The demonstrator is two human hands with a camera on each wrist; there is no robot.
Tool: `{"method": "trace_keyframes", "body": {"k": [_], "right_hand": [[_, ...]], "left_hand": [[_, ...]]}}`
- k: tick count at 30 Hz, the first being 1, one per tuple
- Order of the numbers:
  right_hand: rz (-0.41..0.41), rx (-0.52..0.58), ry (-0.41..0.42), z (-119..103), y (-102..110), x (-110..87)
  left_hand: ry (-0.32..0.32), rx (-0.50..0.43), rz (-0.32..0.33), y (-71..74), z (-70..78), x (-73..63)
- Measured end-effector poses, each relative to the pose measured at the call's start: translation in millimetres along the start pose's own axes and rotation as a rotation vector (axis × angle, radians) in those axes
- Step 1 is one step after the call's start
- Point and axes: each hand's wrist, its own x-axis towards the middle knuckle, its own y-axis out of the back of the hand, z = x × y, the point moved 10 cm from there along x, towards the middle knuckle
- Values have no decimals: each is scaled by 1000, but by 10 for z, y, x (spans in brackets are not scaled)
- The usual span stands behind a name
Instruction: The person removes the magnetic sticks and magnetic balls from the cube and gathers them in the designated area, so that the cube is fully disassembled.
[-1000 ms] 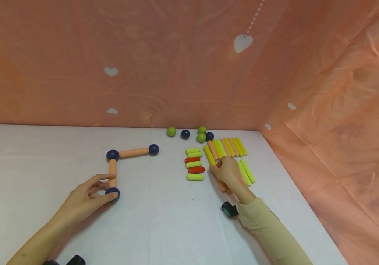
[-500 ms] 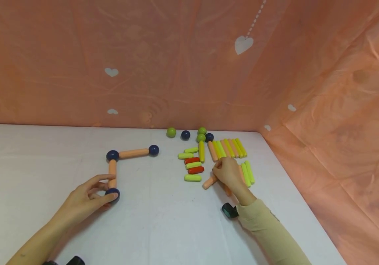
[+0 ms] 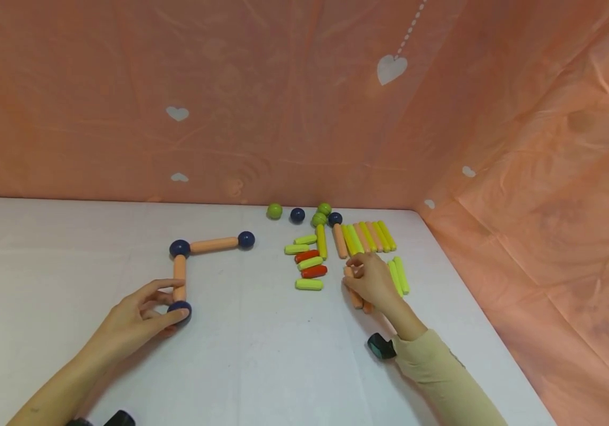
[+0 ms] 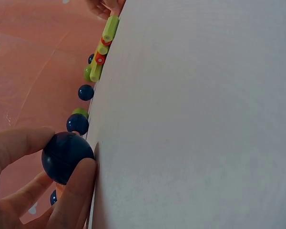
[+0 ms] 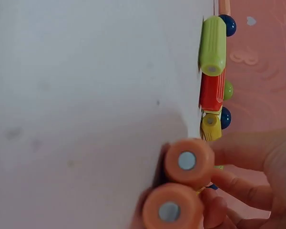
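Observation:
My left hand (image 3: 142,313) grips a navy ball (image 4: 66,157) at the near end of a peach magnetic rod (image 3: 179,278). That rod meets a second navy ball (image 3: 179,248), from which another peach rod (image 3: 214,244) runs right to a third navy ball (image 3: 246,239). The joined pieces lie on the white table in a corner shape. On the right, my right hand (image 3: 373,281) pinches a peach rod (image 5: 188,162) at its side. Close alongside lies another peach rod (image 5: 171,210), and both show round metal ends in the right wrist view. The fingers partly cover them.
Short green rods (image 3: 308,284) and red rods (image 3: 314,271) lie left of my right hand, beside a yellow rod (image 3: 321,241). Behind it stands a row of long rods (image 3: 365,236). Green balls (image 3: 275,211) and navy balls (image 3: 297,215) sit along the back edge.
The yellow rod has moved left, beside the short rods, and some short green rods shifted left. The peach rod swung aslant, then back alongside its neighbour. My left hand stays in place.

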Motion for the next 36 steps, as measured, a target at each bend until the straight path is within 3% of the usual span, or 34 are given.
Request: {"method": "trace_keyframes", "body": {"k": [12,18,23,30,36], "right_hand": [[-13,4,86,-118,43,27],[46,118,135,-354,18,-4],[15,274,181,-649,-143,-39],[-34,384,189,-927,-421,-42],[-163,449,208,-1147,-706,-118]], "left_hand": [[5,-74,5,15,-14,-37],[12,-57,-7,-28,-12,-63],[5,-67,-26,-90,34,-78],[-43,-47,-31,-169,120,-145],[-73,-138,-72,-238,200,-184]]}}
